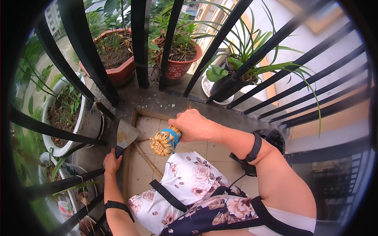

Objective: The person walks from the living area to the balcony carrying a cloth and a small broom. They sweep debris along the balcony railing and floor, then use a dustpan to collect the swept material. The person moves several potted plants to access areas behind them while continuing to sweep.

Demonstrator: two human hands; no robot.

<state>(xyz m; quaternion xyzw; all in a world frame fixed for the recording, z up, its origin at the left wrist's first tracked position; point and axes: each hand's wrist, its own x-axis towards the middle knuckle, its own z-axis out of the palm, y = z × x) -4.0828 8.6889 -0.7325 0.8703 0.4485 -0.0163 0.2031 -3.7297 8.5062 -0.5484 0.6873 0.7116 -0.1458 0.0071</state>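
Near left, a red-and-white printed patch (pixel 65 208) is too small to read. Beyond, the left hand (pixel 112 162) grips a scraper (pixel 126 134) by its handle; rightward, the right hand (pixel 195 125) clasps a blue-bound straw brush (pixel 160 144) above floor tiles (pixel 216 151). Far, white flowers decorate a red pot (pixel 177 70).

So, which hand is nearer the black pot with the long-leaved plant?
Right: the right hand, holding a blue-tied straw bundle, is across the railing from the black pot; the left hand, holding a scraper, is farther off to the left.
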